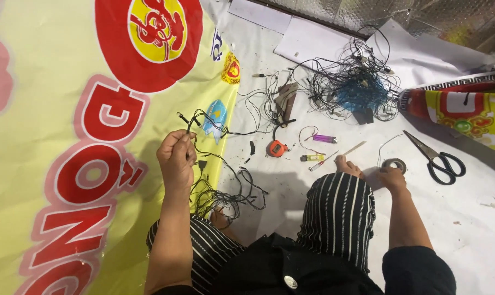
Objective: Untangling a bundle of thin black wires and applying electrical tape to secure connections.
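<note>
My left hand [176, 155] is closed around a bundle of thin black wires [225, 191] over the edge of a large yellow banner [50, 136] with red lettering. The wires trail down in loops to my striped trouser leg. My right hand [392, 176] rests on the white floor sheet, fingers on a small roll of black tape [395, 163]. A thin wire runs up from the roll.
Black-handled scissors [438, 158] lie right of the tape. An orange tape measure [277, 148], purple lighter [325, 139], yellow lighter [312, 158] and a stick [354, 148] lie ahead. A big wire tangle [356, 84] sits farther back, a rolled banner [466, 106] at right.
</note>
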